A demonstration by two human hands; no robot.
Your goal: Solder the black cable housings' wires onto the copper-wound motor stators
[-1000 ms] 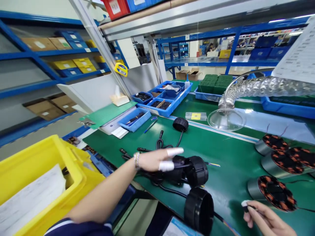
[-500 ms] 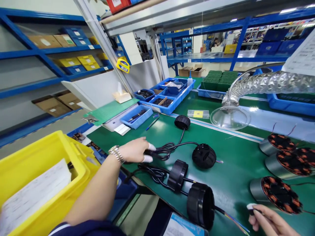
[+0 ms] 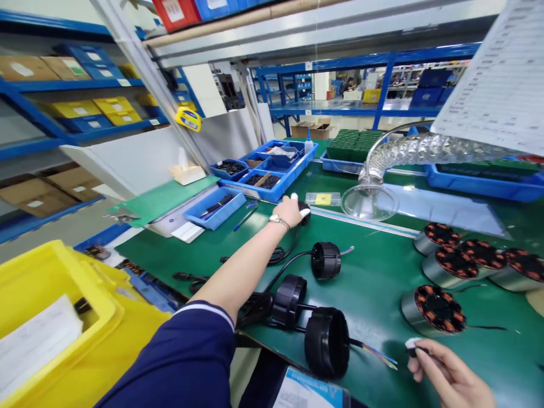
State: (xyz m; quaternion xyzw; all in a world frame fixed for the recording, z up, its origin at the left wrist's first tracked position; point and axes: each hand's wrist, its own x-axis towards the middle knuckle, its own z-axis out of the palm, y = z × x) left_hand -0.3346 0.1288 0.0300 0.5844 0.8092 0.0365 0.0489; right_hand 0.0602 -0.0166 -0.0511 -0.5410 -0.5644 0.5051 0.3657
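Surface: green, ran beneath a pale metal overhead shelf | Left edge: white panel stood beside it, blue rack with cartons and yellow bins beyond | Far edge: more blue racking rose behind, pale floor showing there | Light: whitish sheen gleamed on the surface toward its front edge

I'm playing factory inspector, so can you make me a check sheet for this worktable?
Surface: shiny green bench top.
Work parts: black round caps; metal-cased motor stators.
Clutter: pen beside a blue tray.
Hands: left hand at the farthest cap, grip unclear; right hand pinches a small black piece.
Cables: black cables bunched left of the nearer caps; coloured wires come out of the front cap.
Surroundings: blue shelves, yellow bin on the left.
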